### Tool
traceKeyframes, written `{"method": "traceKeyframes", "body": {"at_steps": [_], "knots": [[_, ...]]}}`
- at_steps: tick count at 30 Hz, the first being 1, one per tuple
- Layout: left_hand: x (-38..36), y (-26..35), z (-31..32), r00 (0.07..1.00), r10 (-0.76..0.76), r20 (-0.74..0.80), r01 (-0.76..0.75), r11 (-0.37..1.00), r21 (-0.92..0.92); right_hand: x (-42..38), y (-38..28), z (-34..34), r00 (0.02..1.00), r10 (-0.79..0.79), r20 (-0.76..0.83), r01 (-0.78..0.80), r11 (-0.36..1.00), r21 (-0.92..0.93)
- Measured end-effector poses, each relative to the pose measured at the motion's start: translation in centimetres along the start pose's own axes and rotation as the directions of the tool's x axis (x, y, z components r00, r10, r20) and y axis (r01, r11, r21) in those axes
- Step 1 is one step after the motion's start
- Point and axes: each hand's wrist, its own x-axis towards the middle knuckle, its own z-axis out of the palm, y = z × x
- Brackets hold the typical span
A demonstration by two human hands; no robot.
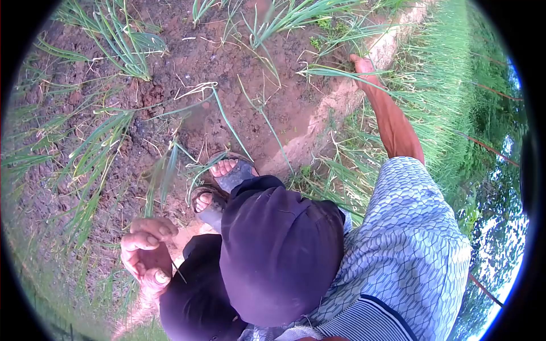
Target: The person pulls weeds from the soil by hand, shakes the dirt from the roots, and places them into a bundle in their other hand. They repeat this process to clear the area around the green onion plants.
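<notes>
My left hand (149, 250) is raised beside my left knee, its fingers curled and a gap between them and the thumb. Nothing shows in that gap; a thin dry stem (180, 271) is near the thumb. My right arm stretches far out, and my right hand (364, 67) is down at the edge of the bare soil, among green onion-like leaves (341, 72). Leaves and the hand's own back hide most of its fingers, so I cannot make out what they grip, if anything.
My sandalled feet (230, 170) stand on damp brown soil (210, 68) below my dark-covered knees (278, 256). A clump of onion-like plants (128, 51) grows at upper left. A pale earth ridge (310, 133) runs diagonally, with dense green plants (435, 85) beyond it.
</notes>
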Motion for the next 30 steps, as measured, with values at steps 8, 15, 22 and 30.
{"method": "traceKeyframes", "body": {"at_steps": [8,15,22,30], "knots": [[4.5,-1.3,0.7,0.993,-0.046,0.105,0.039,0.997,0.070,-7.8,3.2,3.1,0.935,-0.138,0.328,0.338,0.636,-0.694],[4.0,-0.5,-1.5,0.996,-0.012,0.093,-0.002,0.990,0.144,-2.8,9.1,7.0,0.499,-0.804,0.322,0.680,0.133,-0.722],[2.9,0.6,-3.3,0.991,-0.007,0.136,-0.027,0.969,0.247,-7.3,6.8,3.3,0.826,-0.557,0.087,0.497,0.647,-0.578],[3.2,1.3,-2.6,0.985,-0.026,0.173,-0.022,0.963,0.269,-10.6,6.9,8.4,0.737,-0.600,0.312,0.533,0.231,-0.814]]}}
